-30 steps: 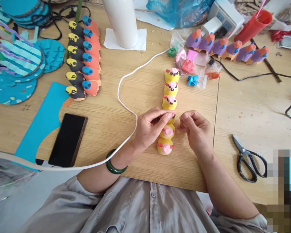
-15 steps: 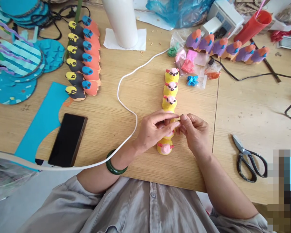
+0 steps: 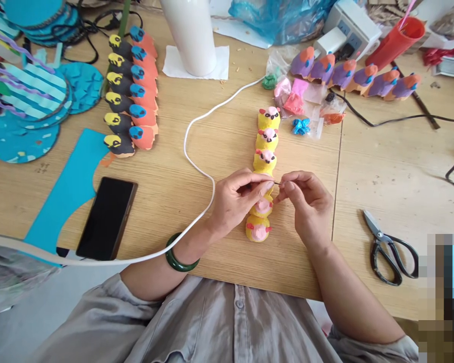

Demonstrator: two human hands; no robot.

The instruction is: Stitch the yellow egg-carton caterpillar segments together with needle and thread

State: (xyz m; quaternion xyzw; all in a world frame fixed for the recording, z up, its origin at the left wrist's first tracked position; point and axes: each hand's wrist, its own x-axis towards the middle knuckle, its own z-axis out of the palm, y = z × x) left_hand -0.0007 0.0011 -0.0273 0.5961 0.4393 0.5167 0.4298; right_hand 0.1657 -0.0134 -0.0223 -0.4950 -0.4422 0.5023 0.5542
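Between my two hands stretches a thin black strand (image 3: 276, 183), perhaps clay, too small to make out fully. My left hand (image 3: 236, 201) is closed, thumb and forefinger pinching one end. The thumb and fingertips of my right hand (image 3: 308, 206) pinch the other end. Under the hands lies a row of yellow egg-carton figures (image 3: 258, 222) with pink faces and red ears. The upper three carry black face marks; the two lowest show plain pink faces. My left hand partly covers the middle of the row.
Black-yellow and orange-blue figure rows (image 3: 146, 121) stand left; a purple row (image 3: 342, 75) lies back right. Small clay bags (image 3: 298, 96) sit beyond the yellow row. Scissors (image 3: 380, 237) lie right, a phone (image 3: 106, 217) left. A white cable (image 3: 185, 141) crosses the table and my left forearm.
My hands have drawn slightly apart, and more of the black strand shows between them. The right fingers have spread a little.
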